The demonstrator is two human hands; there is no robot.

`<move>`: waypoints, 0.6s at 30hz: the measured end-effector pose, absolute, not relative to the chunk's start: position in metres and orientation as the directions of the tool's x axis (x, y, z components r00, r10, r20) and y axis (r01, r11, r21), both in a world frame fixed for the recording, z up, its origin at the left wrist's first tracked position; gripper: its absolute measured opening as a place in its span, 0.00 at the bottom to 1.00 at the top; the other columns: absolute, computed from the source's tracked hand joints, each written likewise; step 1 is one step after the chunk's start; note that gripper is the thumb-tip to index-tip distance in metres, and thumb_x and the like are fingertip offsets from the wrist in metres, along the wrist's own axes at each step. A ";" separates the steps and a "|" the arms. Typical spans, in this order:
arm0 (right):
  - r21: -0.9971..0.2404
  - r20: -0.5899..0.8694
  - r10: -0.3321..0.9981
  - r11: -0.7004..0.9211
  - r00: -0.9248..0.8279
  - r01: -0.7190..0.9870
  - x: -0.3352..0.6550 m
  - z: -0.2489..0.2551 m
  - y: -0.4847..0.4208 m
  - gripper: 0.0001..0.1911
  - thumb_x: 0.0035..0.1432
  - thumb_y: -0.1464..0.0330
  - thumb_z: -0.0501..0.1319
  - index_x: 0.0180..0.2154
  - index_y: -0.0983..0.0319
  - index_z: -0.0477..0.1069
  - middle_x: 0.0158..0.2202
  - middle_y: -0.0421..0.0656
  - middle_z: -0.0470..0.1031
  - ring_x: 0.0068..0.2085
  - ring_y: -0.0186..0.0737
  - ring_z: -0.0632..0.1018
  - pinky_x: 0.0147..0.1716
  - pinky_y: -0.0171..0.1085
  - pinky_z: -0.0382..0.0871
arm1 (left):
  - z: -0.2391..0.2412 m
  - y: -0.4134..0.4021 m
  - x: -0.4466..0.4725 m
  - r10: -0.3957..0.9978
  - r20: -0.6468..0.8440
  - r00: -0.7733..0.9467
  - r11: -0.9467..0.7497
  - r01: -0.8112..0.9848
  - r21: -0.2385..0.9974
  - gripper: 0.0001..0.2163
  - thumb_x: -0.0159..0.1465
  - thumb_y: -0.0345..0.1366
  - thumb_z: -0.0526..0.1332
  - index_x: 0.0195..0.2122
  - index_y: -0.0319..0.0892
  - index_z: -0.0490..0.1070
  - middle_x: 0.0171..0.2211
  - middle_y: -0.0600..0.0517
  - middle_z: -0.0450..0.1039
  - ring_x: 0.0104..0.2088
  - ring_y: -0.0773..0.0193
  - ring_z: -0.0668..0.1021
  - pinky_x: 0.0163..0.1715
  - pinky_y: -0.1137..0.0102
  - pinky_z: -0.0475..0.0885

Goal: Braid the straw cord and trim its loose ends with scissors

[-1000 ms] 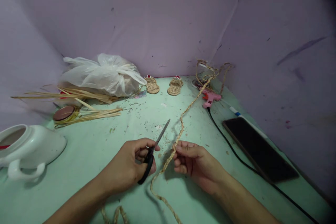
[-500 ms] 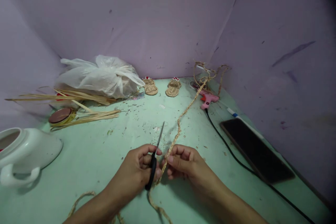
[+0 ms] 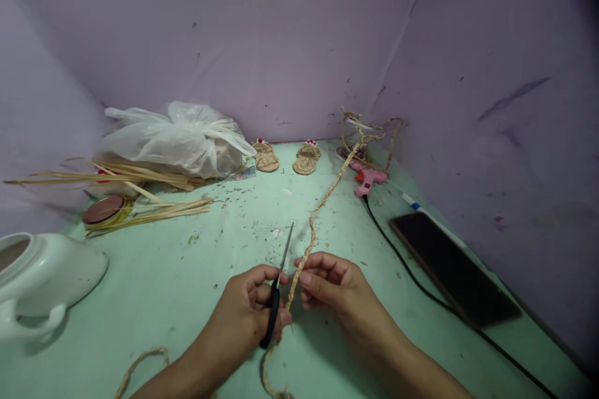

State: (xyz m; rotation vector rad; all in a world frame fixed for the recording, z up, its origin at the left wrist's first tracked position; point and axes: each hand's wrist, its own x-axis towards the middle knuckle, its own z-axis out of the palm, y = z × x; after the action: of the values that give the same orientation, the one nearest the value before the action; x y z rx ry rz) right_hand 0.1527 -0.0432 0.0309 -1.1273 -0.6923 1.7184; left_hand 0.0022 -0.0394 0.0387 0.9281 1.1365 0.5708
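Note:
My left hand (image 3: pixel 243 318) is closed round the black handles of a pair of scissors (image 3: pixel 277 287), blades closed and pointing away from me. Right beside it, my right hand (image 3: pixel 330 290) pinches a braided straw cord (image 3: pixel 322 202). The cord runs from under my hands up the green table (image 3: pixel 196 274) to a tangle at the back right corner. Both hands sit close together near the table's front middle, fingertips almost touching.
A white ceramic pot (image 3: pixel 42 274) lies at the left. Straw strips (image 3: pixel 126 190), a round lid (image 3: pixel 103 209) and a plastic bag (image 3: pixel 178 140) are at the back left. Two tiny woven sandals (image 3: pixel 285 157), a pink glue gun (image 3: pixel 367 177) with black cable, a pen and a dark phone (image 3: pixel 453 268) lie right.
My right hand has moved left and closed on the cord next to the scissors. The scissors have swung more upright. The cord's loose end has slid across the table's front edge.

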 end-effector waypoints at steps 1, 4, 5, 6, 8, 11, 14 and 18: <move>-0.826 -0.376 0.918 -0.393 -0.125 -0.403 0.153 0.032 -0.043 0.14 0.36 0.66 0.69 0.28 0.66 0.71 0.21 0.40 0.72 0.20 0.30 0.69 0.23 0.33 0.64 | 0.038 -0.040 0.002 0.787 -0.512 0.343 0.521 0.073 0.850 0.17 0.41 0.33 0.63 0.32 0.40 0.61 0.15 0.60 0.62 0.14 0.75 0.61 0.15 0.77 0.56; -0.836 -0.362 0.930 -0.356 -0.067 -0.417 0.154 0.033 -0.042 0.15 0.36 0.66 0.69 0.29 0.66 0.73 0.21 0.41 0.73 0.21 0.31 0.70 0.24 0.33 0.63 | 0.034 -0.045 0.004 0.790 -0.515 0.333 0.513 0.101 0.852 0.15 0.43 0.32 0.62 0.32 0.40 0.61 0.15 0.61 0.61 0.14 0.74 0.61 0.15 0.76 0.57; -0.841 -0.359 0.932 -0.345 -0.047 -0.416 0.155 0.034 -0.042 0.15 0.36 0.66 0.69 0.29 0.66 0.73 0.22 0.42 0.73 0.22 0.31 0.70 0.24 0.32 0.63 | 0.033 -0.048 0.005 0.795 -0.510 0.330 0.503 0.114 0.857 0.14 0.43 0.32 0.61 0.32 0.41 0.61 0.15 0.61 0.61 0.14 0.74 0.61 0.15 0.77 0.57; -0.846 -0.358 0.933 -0.338 -0.032 -0.413 0.155 0.034 -0.042 0.15 0.36 0.66 0.69 0.29 0.66 0.73 0.22 0.42 0.73 0.22 0.31 0.70 0.24 0.32 0.63 | 0.032 -0.050 0.005 0.802 -0.502 0.324 0.490 0.126 0.863 0.14 0.44 0.32 0.60 0.33 0.41 0.61 0.15 0.61 0.61 0.15 0.74 0.61 0.15 0.77 0.56; -0.852 -0.357 0.934 -0.334 -0.020 -0.403 0.155 0.033 -0.042 0.15 0.36 0.66 0.69 0.29 0.66 0.74 0.22 0.42 0.74 0.22 0.31 0.70 0.24 0.32 0.63 | 0.030 -0.055 0.007 0.810 -0.496 0.312 0.472 0.155 0.868 0.13 0.46 0.31 0.60 0.33 0.41 0.61 0.16 0.61 0.60 0.15 0.75 0.60 0.15 0.77 0.55; -0.845 -0.376 0.926 -0.357 -0.032 -0.398 0.155 0.033 -0.042 0.16 0.36 0.66 0.69 0.30 0.67 0.75 0.22 0.43 0.74 0.23 0.32 0.71 0.26 0.34 0.64 | 0.031 -0.058 0.008 0.807 -0.508 0.301 0.460 0.219 0.860 0.12 0.47 0.30 0.59 0.33 0.41 0.60 0.16 0.61 0.59 0.15 0.75 0.59 0.15 0.78 0.54; -0.825 -0.399 0.916 -0.374 -0.031 -0.423 0.155 0.034 -0.042 0.16 0.35 0.66 0.69 0.30 0.67 0.75 0.22 0.43 0.75 0.23 0.32 0.72 0.28 0.35 0.66 | 0.038 -0.055 0.003 0.838 -0.456 0.300 0.361 0.322 0.875 0.10 0.50 0.32 0.58 0.35 0.41 0.61 0.18 0.60 0.61 0.18 0.73 0.63 0.18 0.77 0.58; -0.832 -0.377 0.926 -0.347 -0.019 -0.433 0.155 0.035 -0.041 0.17 0.35 0.67 0.70 0.31 0.67 0.75 0.21 0.42 0.74 0.22 0.31 0.71 0.26 0.33 0.66 | 0.052 -0.045 -0.009 0.905 -0.302 0.299 0.090 0.560 0.824 0.11 0.52 0.37 0.59 0.36 0.42 0.63 0.23 0.56 0.67 0.26 0.67 0.69 0.27 0.74 0.63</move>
State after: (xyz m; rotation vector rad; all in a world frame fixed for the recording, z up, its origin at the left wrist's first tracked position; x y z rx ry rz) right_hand 0.1551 -0.0408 0.0348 -1.1551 -0.6182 1.6034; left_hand -0.0091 -0.0449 0.0518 1.5880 1.3772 0.4426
